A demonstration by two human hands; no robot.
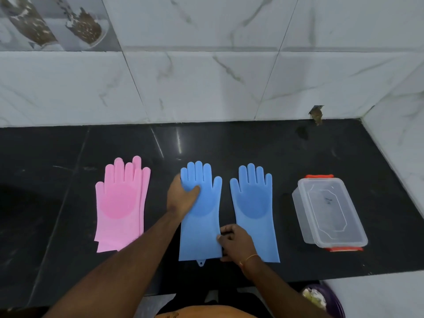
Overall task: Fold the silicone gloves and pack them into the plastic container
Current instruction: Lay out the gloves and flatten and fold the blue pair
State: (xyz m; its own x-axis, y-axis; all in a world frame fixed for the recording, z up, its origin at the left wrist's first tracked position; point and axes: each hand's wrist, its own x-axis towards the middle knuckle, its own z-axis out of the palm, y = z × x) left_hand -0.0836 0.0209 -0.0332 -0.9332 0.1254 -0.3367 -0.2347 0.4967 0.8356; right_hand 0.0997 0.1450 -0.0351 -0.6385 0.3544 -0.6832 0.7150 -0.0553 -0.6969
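Observation:
Two blue silicone gloves lie flat, fingers pointing away, on the black counter. My left hand grips the left edge of the left blue glove at its palm, thumb on top. My right hand pinches that glove's right edge near the cuff. The right blue glove lies untouched beside it. A stacked pair of pink gloves rests further left. A clear plastic container with orange clips stands open at the right.
A marble-tiled wall runs behind the counter and along its right side. The counter's front edge is near my body. A purple bowl sits below the counter at the lower right.

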